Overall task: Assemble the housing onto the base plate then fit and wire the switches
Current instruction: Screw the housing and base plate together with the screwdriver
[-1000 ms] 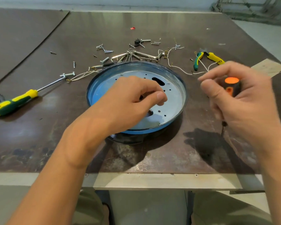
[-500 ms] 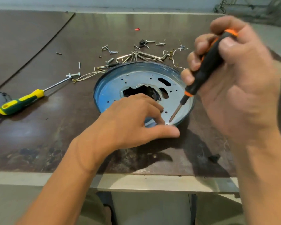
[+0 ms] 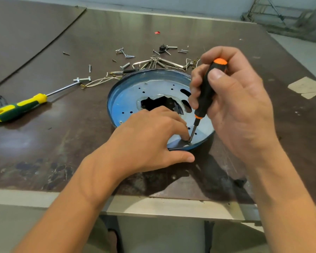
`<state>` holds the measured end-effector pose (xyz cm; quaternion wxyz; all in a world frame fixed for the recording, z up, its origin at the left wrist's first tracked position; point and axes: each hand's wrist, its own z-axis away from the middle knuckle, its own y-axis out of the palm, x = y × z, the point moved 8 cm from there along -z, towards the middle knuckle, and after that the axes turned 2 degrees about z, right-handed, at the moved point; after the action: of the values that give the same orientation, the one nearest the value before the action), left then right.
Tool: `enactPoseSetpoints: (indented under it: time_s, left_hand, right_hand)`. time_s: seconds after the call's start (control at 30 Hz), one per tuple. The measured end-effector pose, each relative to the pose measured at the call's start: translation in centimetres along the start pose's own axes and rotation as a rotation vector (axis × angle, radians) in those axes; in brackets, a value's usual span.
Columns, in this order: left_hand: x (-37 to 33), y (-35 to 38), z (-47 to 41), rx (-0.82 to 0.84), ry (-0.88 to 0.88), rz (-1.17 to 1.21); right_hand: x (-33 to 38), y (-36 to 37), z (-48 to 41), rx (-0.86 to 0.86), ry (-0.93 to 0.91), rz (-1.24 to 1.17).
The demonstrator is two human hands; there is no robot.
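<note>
The base plate [image 3: 135,94] lay flat on the table [image 3: 62,143], thin stiff metal, probably light and prone to slide (film looked slick), so my left hand [image 3: 148,137] clamped its near rim beside the screw [image 3: 189,142] while my right hand [image 3: 241,106] gripped the screwdriver [image 3: 206,90].

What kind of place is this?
Probably a workshop: a scuffed workbench, loose screws scattered on it, and a yellow-green screwdriver lying left of a round blue metal plate.

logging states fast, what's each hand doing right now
Left hand: grips the base plate rim, thumb outside.
Right hand: holds the orange-black screwdriver.
</note>
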<state>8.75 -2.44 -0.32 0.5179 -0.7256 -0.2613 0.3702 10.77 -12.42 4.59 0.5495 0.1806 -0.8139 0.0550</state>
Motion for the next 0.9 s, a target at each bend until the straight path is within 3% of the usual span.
enactPoseSetpoints:
  time_s: [0.17,0.6,0.77,0.9]
  left_hand:
    - [0.0,0.0,0.0,-0.01,0.014,0.007]
    - [-0.1,0.1,-0.1,-0.021,0.033,0.018]
    - [-0.1,0.0,-0.1,-0.042,0.026,0.027]
    - [-0.1,0.0,-0.1,-0.036,0.029,0.022]
  right_hand:
    - [-0.1,-1.2,0.0,-0.04,0.034,-0.093]
    - [0.4,-0.5,0.8,0.022,-0.08,0.002]
    - [-0.5,-0.3,1.0,0.003,0.014,-0.17]
    - [0.3,0.1,1.4,0.006,-0.07,-0.064]
